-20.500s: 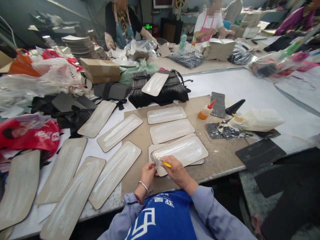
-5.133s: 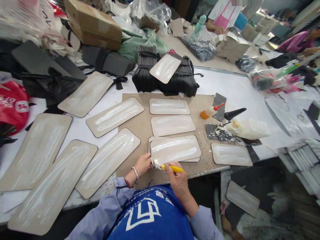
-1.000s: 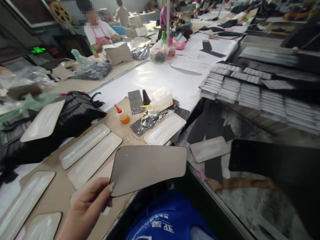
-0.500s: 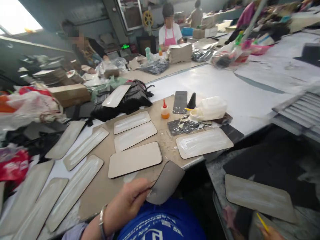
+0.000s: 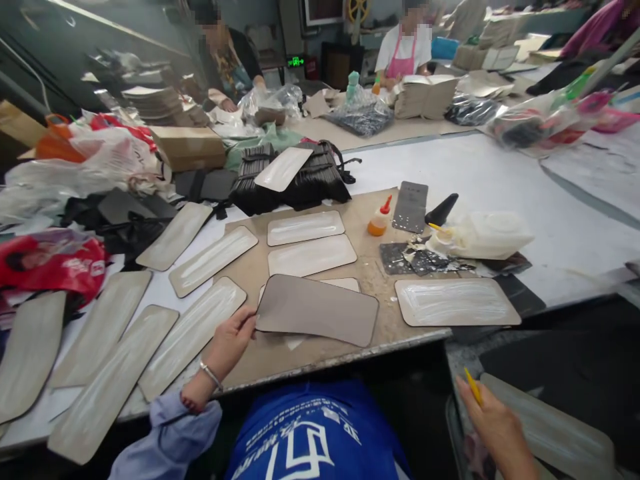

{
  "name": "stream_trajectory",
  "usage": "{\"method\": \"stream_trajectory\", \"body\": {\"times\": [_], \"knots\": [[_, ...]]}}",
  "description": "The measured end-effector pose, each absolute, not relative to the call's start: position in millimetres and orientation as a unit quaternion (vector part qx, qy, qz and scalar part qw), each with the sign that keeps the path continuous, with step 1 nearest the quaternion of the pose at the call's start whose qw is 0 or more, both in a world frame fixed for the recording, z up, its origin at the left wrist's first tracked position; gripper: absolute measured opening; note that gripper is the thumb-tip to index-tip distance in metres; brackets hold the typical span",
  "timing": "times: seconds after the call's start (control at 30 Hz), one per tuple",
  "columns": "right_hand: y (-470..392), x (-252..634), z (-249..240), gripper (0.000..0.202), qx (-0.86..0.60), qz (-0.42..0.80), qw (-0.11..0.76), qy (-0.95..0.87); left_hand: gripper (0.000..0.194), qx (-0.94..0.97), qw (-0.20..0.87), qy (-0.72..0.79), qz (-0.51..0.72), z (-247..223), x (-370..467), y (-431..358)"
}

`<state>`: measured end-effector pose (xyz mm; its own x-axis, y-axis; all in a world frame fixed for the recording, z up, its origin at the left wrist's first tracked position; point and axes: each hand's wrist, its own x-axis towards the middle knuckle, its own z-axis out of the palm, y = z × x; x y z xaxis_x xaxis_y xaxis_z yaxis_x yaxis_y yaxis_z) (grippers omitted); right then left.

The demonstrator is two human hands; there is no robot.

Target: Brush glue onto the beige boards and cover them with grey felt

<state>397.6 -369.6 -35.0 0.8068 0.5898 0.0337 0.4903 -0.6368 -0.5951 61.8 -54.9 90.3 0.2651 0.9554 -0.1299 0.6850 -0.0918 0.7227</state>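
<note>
My left hand (image 5: 233,343) pinches the left end of a grey-brown rounded panel (image 5: 317,310), held above the brown sheet (image 5: 250,370) at the table's front edge. It partly covers another beige panel lying beneath. At the lower right my right hand (image 5: 493,417) is closed on a thin yellow stick (image 5: 473,385), beside a panel (image 5: 555,427) on a dark surface. Panels with whitish streaks lie around, one (image 5: 457,302) to the right and two (image 5: 306,228) behind the held one.
A tipped white bottle (image 5: 493,235), a red-tipped glue bottle (image 5: 380,219) and a black cone (image 5: 442,209) stand or lie at centre right. A bundle of black pieces (image 5: 295,180) is behind. Several panels (image 5: 115,383) spread left. Two people sit across the table.
My left hand has brought the panel up and over the table, now spread out sideways. My right hand has come further into view with the yellow stick. The view has turned left.
</note>
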Motion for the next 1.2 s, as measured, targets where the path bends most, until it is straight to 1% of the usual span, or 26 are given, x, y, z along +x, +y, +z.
{"method": "stream_trajectory", "body": {"times": [0.1, 0.2, 0.27, 0.4, 0.43, 0.53, 0.6, 0.7, 0.77, 0.87, 0.93, 1.03, 1.2], "knots": [[-328, 368, -14, 0.043, -0.9, 0.111, 0.277, -0.318, 0.029, 0.642, 0.427, 0.605, 0.2, 51, 38, -36], [-301, 343, 7, 0.043, -0.904, 0.141, 0.267, -0.304, 0.029, 0.582, 0.491, 0.612, 0.212, 27, 24, -30], [-288, 331, 23, 0.044, -0.9, 0.161, 0.297, -0.276, 0.028, 0.561, 0.521, 0.609, 0.207, 20, 21, -28], [-258, 312, 57, 0.051, -0.863, 0.158, 0.417, -0.237, 0.021, 0.557, 0.565, 0.589, 0.154, 14, 18, -23], [-246, 306, 64, 0.052, -0.857, 0.148, 0.435, -0.234, 0.018, 0.562, 0.571, 0.582, 0.138, 12, 17, -20], [-205, 284, 78, 0.057, -0.852, 0.156, 0.447, -0.224, 0.01, 0.581, 0.579, 0.563, 0.095, 7, 14, -12], [-174, 264, 81, 0.054, -0.83, 0.205, 0.469, -0.221, 0.009, 0.589, 0.583, 0.555, 0.074, 3, 13, -5], [-126, 228, 76, 0.043, -0.756, 0.291, 0.542, -0.223, 0.008, 0.578, 0.598, 0.552, 0.049, 2, 14, 4], [-96, 204, 68, 0.04, -0.71, 0.346, 0.574, -0.216, 0.009, 0.569, 0.607, 0.554, 0.041, 2, 16, 11], [-60, 174, 52, 0.042, -0.673, 0.405, 0.59, -0.188, 0.007, 0.576, 0.609, 0.544, 0.041, 1, 17, 17], [-46, 164, 41, 0.045, -0.67, 0.418, 0.587, -0.18, 0.009, 0.583, 0.609, 0.537, 0.042, -1, 17, 17], [-46, 173, 26, 0.042, -0.702, 0.389, 0.565, -0.191, 0.01, 0.583, 0.6, 0.546, 0.05, -1, 17, 14], [-77, 244, 19, 0.038, -0.801, 0.224, 0.509, -0.223, 0.009, 0.59, 0.572, 0.567, 0.054, 7, 19, 8]]}}
